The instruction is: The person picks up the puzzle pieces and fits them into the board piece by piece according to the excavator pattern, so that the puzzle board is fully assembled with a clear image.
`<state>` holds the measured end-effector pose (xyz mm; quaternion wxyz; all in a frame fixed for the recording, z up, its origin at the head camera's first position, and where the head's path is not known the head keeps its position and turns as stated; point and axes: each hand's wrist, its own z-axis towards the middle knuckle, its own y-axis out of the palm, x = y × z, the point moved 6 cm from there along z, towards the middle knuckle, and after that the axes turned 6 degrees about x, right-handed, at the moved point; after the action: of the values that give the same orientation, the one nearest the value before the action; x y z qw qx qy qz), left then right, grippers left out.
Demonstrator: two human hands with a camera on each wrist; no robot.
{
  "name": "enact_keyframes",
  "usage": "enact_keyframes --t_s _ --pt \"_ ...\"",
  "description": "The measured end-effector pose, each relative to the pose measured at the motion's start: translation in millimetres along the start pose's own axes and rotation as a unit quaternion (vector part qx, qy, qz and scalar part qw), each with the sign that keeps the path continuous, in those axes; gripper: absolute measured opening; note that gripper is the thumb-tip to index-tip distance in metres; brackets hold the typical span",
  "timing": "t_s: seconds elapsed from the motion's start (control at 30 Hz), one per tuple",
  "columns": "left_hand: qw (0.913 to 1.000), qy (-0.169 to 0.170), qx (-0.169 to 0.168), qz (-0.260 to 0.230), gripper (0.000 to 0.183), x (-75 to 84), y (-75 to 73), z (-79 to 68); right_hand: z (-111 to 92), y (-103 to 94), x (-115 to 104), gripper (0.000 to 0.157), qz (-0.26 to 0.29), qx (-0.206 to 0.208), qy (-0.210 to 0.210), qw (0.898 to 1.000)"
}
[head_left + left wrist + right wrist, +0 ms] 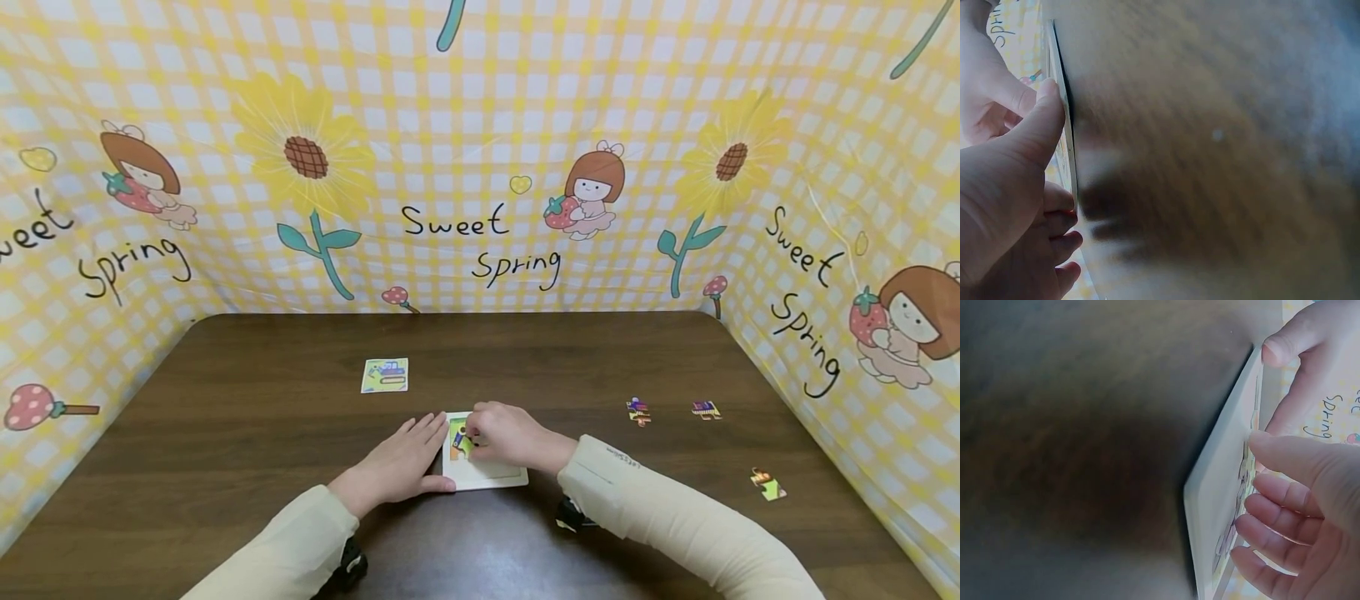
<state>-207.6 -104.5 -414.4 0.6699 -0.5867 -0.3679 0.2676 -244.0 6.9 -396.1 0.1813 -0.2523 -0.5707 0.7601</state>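
A white puzzle tray [487, 482] lies on the table between the two hands. My left hand [401, 458] lies along its left side with fingers extended, the thumb at the near edge. In the left wrist view that thumb [1047, 125] presses on the tray's rim. A colourful puzzle piece [462, 442] shows in the tray's left part. Over it, my right hand [510, 433] bends its fingers and thumb to pinch at the piece, partly covering it. The right wrist view has the thumb [1291, 453] and fingertips right at the tray's surface.
A square picture card [386, 375] with a vehicle lies behind the tray to the left. Loose puzzle pieces lie to the right: one [638, 411], another [706, 409] beside it, and a third [767, 483] closer. A checked cloth [480, 167] hangs around the table's back and sides.
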Motion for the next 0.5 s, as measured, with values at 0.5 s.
enact_keyframes --t_s 0.5 --pt "0.9999 -0.008 -0.005 -0.009 0.082 0.3 0.0 0.1 -5.8 -2.0 2.0 0.008 0.021 0.002 -0.032 0.999"
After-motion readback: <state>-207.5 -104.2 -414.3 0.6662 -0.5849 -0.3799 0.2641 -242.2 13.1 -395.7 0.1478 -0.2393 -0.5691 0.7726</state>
